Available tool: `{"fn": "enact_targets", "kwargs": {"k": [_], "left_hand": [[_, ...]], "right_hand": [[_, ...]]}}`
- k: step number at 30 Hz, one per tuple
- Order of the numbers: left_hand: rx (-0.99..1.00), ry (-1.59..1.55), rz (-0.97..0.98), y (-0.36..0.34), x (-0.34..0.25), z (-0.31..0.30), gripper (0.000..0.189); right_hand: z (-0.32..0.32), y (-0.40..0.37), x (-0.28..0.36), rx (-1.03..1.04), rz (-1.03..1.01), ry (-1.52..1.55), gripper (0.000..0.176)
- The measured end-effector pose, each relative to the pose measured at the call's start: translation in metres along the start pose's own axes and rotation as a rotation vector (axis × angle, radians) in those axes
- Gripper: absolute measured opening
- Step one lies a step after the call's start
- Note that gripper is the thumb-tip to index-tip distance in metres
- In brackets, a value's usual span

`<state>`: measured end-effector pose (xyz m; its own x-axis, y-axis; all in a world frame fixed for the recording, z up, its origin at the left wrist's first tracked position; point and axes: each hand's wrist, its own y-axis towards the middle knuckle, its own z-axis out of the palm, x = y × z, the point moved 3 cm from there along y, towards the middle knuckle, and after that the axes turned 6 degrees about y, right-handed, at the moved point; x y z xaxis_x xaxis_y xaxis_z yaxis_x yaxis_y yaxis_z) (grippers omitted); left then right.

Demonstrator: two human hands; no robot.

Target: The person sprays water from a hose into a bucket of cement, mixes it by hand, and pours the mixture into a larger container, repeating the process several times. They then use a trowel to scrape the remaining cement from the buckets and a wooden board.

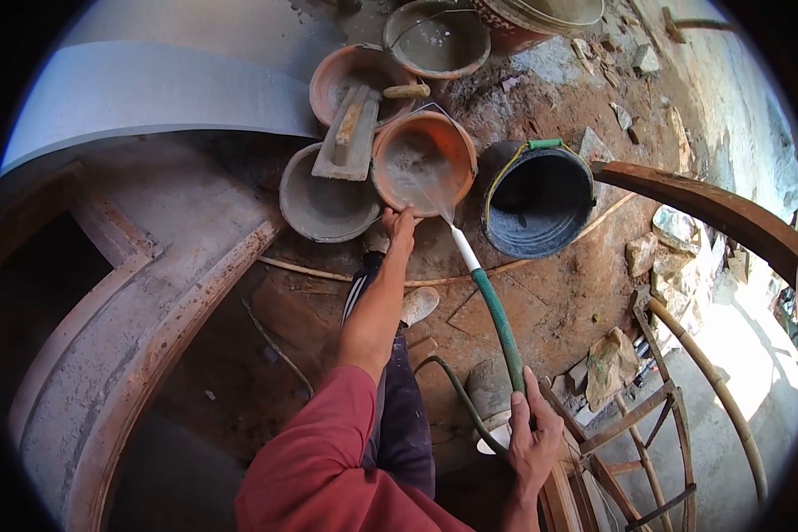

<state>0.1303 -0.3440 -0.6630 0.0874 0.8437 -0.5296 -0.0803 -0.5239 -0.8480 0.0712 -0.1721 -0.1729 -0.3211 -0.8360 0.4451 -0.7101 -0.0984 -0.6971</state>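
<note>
My left hand [401, 227] grips the near rim of an orange bucket [459, 146], which is tilted toward me. Murky water lies in its bottom. My right hand [534, 436] is closed around a green hose [498, 321]. Water sprays from the hose's white nozzle [464, 248] into the orange bucket. Left of that bucket, a wooden-handled plastering float [356, 129] rests across two neighbouring buckets. A black bucket [541, 199] with a green-gripped handle stands to the right, apart from my hands.
A grey-coated bucket [297, 191] and more mortar-stained buckets [437, 40] crowd the far side. Rubble [674, 257] lies on the right, near a wooden ladder-like frame [634, 430]. A curved concrete ledge [164, 355] runs along the left. Another pale hose [315, 273] crosses the muddy ground.
</note>
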Motion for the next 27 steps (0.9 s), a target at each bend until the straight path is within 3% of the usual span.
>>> {"fn": "enact_targets", "kwargs": {"k": [3, 10, 12, 15, 19, 24, 26, 27], "left_hand": [[0.105, -0.087, -0.1, 0.002, -0.002, -0.001, 0.038], [0.114, 0.036, -0.149, 0.02, 0.007, -0.012, 0.03], [0.157, 0.129, -0.259, 0.018, 0.008, -0.012, 0.037], [0.131, 0.247, -0.291, 0.009, 0.002, -0.022, 0.049], [0.093, 0.153, -0.252, -0.03, -0.027, -0.042, 0.052], [0.076, 0.295, -0.076, -0.108, -0.083, -0.128, 0.047], [0.038, 0.406, 0.019, -0.144, -0.096, -0.198, 0.043], [0.135, 0.417, 0.024, -0.137, -0.085, -0.254, 0.038]], "right_hand": [[0.008, 0.002, 0.002, 0.026, 0.007, -0.02, 0.035], [0.032, 0.007, 0.019, 0.075, -0.003, -0.02, 0.037], [0.035, 0.008, 0.02, 0.093, 0.017, -0.031, 0.038], [0.04, 0.009, 0.02, 0.04, -0.149, 0.074, 0.038], [0.032, 0.005, 0.02, 0.059, -0.215, 0.011, 0.037], [0.015, -0.006, 0.014, 0.09, -0.228, -0.015, 0.037], [0.007, -0.013, 0.008, 0.052, -0.357, 0.073, 0.037], [0.006, -0.013, 0.0, 0.019, -0.437, 0.113, 0.037]]}}
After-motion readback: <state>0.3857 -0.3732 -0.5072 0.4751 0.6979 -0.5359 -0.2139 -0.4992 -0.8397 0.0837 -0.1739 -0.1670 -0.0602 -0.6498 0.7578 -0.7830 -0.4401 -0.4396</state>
